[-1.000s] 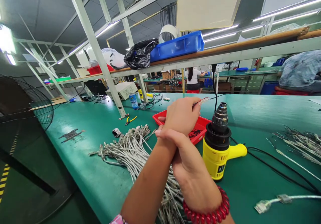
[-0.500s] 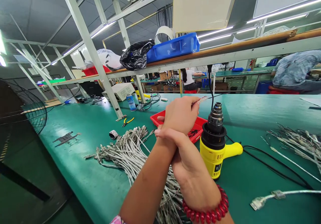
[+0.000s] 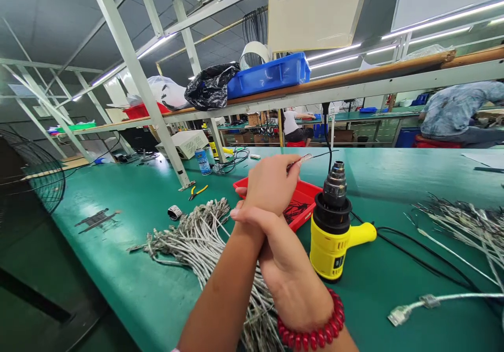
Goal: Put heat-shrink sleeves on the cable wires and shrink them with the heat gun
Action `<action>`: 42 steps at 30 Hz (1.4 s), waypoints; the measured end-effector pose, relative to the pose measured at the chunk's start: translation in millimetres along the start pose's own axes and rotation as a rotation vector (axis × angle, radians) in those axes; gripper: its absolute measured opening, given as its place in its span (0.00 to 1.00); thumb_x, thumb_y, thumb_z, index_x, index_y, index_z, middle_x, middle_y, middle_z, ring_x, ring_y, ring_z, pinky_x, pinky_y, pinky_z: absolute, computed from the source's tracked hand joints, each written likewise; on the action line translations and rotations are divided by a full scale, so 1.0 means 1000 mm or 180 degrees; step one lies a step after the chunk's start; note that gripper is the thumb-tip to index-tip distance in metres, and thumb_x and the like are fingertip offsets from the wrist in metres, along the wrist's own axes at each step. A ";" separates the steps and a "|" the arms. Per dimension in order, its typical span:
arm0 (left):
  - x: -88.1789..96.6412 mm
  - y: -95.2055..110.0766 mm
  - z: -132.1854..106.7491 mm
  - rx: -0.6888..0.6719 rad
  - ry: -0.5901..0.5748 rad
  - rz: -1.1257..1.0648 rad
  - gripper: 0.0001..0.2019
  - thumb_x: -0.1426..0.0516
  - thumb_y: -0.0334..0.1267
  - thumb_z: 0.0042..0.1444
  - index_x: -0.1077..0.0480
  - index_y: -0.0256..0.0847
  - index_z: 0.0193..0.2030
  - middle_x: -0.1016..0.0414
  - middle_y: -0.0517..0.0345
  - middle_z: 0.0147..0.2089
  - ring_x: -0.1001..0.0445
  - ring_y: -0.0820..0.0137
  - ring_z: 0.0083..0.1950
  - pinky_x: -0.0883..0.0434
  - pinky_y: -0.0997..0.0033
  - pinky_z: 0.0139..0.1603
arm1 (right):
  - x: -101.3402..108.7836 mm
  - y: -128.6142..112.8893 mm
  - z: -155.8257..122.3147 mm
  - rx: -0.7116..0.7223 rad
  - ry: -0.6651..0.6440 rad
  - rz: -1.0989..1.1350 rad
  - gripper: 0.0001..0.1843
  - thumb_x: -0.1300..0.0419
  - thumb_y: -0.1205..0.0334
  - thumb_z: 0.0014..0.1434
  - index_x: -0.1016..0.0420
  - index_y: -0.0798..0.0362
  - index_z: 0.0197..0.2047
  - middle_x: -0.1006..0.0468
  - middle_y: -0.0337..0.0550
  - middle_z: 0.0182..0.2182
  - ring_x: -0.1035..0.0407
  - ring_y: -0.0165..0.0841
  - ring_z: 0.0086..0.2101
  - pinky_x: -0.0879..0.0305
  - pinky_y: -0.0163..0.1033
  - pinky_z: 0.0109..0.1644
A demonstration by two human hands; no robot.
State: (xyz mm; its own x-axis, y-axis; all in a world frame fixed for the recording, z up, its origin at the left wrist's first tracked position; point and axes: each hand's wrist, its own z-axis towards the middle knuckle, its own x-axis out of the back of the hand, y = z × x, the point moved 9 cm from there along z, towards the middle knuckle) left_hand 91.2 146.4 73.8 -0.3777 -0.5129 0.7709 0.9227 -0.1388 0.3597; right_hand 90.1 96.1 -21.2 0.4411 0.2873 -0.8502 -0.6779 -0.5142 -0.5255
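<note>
My left hand (image 3: 271,183) reaches forward over a red tray (image 3: 309,216), its fingers pinching thin light-coloured wires (image 3: 305,158). A thin dark strand runs from them to the right, past the tip of the heat gun. My right hand (image 3: 285,260), with a red coil band on its wrist, crosses my left arm. Its thumb lies over my left wrist; its other fingers are curled underneath and mostly hidden. The yellow heat gun (image 3: 329,249) stands nozzle up, right of my hands. Under my arms spreads a bundle of white cables (image 3: 200,231) with plugs.
Yellow-handled pliers (image 3: 198,192), a small roll (image 3: 174,213) and a blue can (image 3: 202,162) are on the green bench left of the tray. More cables (image 3: 468,226) and a USB plug (image 3: 399,315) lie right. Overhead, a shelf bears a blue bin (image 3: 270,76). Two people sit beyond.
The view has shifted slightly, so the bench things sit a little further left. My hands keep nearly the same crossed pose, and the pinched wires have come closer to the heat gun's nozzle.
</note>
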 end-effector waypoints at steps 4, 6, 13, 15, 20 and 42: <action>0.000 -0.003 0.000 0.0042 0.0019 0.0021 0.14 0.49 0.40 0.63 0.23 0.49 0.45 0.20 0.58 0.35 0.25 0.64 0.37 0.32 0.66 0.38 | -0.002 0.000 0.001 0.0032 -0.0091 0.0017 0.22 0.30 0.72 0.31 0.22 0.53 0.36 0.23 0.36 0.29 0.32 0.30 0.30 0.37 0.33 0.33; -0.002 -0.002 0.002 0.0029 0.0018 0.0013 0.14 0.49 0.40 0.63 0.23 0.49 0.45 0.20 0.58 0.35 0.24 0.63 0.38 0.31 0.66 0.39 | -0.001 -0.001 0.002 0.0025 -0.0074 0.0015 0.24 0.30 0.72 0.31 0.21 0.53 0.37 0.23 0.36 0.28 0.33 0.29 0.29 0.38 0.33 0.32; -0.009 0.007 0.008 -0.0098 -0.0064 -0.0020 0.14 0.49 0.39 0.63 0.23 0.50 0.48 0.21 0.58 0.33 0.24 0.64 0.38 0.31 0.67 0.40 | 0.005 -0.011 0.005 0.0087 0.0013 0.0014 0.28 0.30 0.71 0.32 0.21 0.54 0.43 0.23 0.36 0.26 0.32 0.29 0.28 0.37 0.32 0.33; -0.009 0.006 0.007 -0.0098 -0.0069 -0.0030 0.14 0.49 0.39 0.63 0.23 0.50 0.47 0.20 0.58 0.34 0.24 0.64 0.38 0.30 0.67 0.41 | 0.004 -0.009 0.006 0.0090 -0.0032 0.0000 0.28 0.30 0.71 0.33 0.21 0.54 0.43 0.23 0.36 0.26 0.32 0.28 0.29 0.37 0.32 0.34; -0.004 0.001 0.004 -0.0022 -0.0017 -0.0030 0.13 0.48 0.39 0.63 0.22 0.49 0.46 0.20 0.59 0.34 0.25 0.64 0.38 0.31 0.66 0.41 | 0.000 -0.004 0.004 0.0100 -0.0103 -0.0126 0.24 0.30 0.71 0.34 0.22 0.54 0.39 0.24 0.35 0.29 0.33 0.27 0.29 0.38 0.31 0.32; 0.098 -0.140 -0.058 0.0234 0.1533 -0.2074 0.15 0.44 0.43 0.61 0.25 0.36 0.49 0.30 0.62 0.25 0.38 0.80 0.18 0.38 0.81 0.18 | -0.084 -0.009 -0.071 0.5551 -0.0635 -0.5513 0.10 0.46 0.72 0.62 0.26 0.56 0.31 0.20 0.45 0.44 0.31 0.32 0.34 0.47 0.51 0.61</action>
State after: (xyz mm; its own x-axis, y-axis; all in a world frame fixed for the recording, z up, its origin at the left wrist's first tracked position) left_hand -70.7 66.2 68.4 -0.7470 -0.6587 0.0902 0.5153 -0.4879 0.7046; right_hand 100.7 19.1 57.2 0.9057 -0.3639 0.2173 0.3503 0.9313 0.0995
